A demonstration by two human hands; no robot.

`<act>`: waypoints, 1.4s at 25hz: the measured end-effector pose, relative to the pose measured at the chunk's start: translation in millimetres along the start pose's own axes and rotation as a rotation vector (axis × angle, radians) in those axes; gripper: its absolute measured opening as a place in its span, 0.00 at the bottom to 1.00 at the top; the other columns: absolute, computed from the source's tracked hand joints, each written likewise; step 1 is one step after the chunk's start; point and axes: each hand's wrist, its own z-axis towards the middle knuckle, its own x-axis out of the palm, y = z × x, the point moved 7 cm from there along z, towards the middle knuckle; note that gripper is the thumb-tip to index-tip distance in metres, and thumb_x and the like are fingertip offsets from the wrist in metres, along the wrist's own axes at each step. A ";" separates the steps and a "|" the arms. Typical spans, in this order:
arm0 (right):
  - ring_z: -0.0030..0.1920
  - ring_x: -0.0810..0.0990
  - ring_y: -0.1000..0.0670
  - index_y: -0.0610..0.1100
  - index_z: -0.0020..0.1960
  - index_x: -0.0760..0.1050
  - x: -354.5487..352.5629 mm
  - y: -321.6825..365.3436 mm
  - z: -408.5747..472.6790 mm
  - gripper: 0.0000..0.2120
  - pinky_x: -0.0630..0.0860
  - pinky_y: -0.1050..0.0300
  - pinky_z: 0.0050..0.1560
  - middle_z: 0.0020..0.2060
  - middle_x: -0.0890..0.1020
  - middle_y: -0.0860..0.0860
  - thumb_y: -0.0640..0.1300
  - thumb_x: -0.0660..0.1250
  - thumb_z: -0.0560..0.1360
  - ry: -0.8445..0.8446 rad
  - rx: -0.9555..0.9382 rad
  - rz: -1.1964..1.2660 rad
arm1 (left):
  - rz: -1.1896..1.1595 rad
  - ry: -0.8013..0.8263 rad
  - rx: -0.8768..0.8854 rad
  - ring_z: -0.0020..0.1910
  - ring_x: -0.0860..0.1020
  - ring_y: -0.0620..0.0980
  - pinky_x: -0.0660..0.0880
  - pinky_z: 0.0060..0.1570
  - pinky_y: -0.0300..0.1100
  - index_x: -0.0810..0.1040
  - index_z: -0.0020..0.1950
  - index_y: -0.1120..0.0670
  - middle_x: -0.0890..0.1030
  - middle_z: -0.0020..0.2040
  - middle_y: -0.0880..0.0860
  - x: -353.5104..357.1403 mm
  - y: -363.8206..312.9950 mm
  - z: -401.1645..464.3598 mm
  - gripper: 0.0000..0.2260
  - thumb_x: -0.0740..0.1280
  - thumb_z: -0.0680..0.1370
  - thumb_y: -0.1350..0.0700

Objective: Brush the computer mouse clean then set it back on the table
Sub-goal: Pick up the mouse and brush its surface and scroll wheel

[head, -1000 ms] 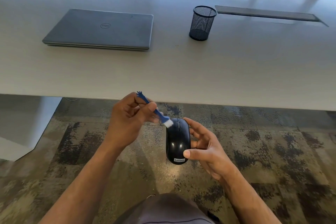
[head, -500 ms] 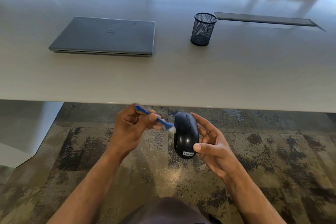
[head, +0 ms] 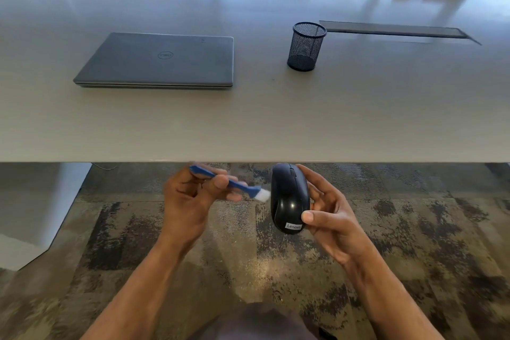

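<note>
The left hand (head: 190, 201) pinches the blue brush (head: 229, 183) between thumb and curled fingers, its white bristles touching the left flank of the black computer mouse (head: 289, 199). The right hand (head: 328, 215) grips the mouse with thumb near the label and fingers spread behind it, just near of the table (head: 248, 124) edge (over carpet). A closed laptop (head: 162, 61) and mesh cup (head: 306, 45) sit far back, leaving the near tabletop bare.

Big pale table (head: 276, 124) with a glossy top. On it sits a closed grey laptop (head: 160, 61) toward the left (Dell logo on the lid), and a black mesh pen cup (head: 305, 47) stands upright to its right, well apart. A long dark slot (head: 394, 32) runs behind the cup.
</note>
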 end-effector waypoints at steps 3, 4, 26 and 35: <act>0.59 0.84 0.39 0.41 0.73 0.72 5.8 -3.9 2.9 0.40 0.83 0.46 0.55 0.68 0.78 0.39 0.29 0.74 0.62 0.005 -0.001 -0.005 | 0.031 0.136 0.002 0.40 0.86 0.61 0.83 0.37 0.46 0.84 0.47 0.47 0.87 0.42 0.54 6.6 -0.7 -2.0 0.05 0.76 0.73 0.49; 0.59 0.83 0.39 0.41 0.73 0.72 8.0 -5.8 3.9 0.40 0.83 0.47 0.55 0.68 0.77 0.38 0.29 0.74 0.62 0.005 0.002 -0.009 | 0.031 0.124 0.004 0.39 0.86 0.60 0.83 0.37 0.46 0.84 0.47 0.48 0.87 0.42 0.54 5.8 -0.4 -0.4 0.05 0.76 0.73 0.49; 0.60 0.83 0.39 0.44 0.72 0.73 -21.0 39.7 33.0 0.41 0.84 0.44 0.53 0.67 0.78 0.39 0.34 0.77 0.60 -0.103 -0.027 -0.140 | 0.095 0.085 0.090 0.41 0.86 0.57 0.83 0.42 0.47 0.82 0.47 0.56 0.86 0.43 0.51 14.6 -4.8 7.3 0.06 0.70 0.74 0.66; 0.60 0.84 0.40 0.44 0.71 0.74 -31.7 56.5 47.2 0.40 0.84 0.46 0.49 0.66 0.79 0.41 0.32 0.77 0.60 -0.072 -0.032 -0.149 | 0.231 0.120 0.124 0.42 0.86 0.58 0.83 0.43 0.49 0.83 0.48 0.51 0.87 0.44 0.52 34.2 5.4 16.9 0.05 0.72 0.74 0.60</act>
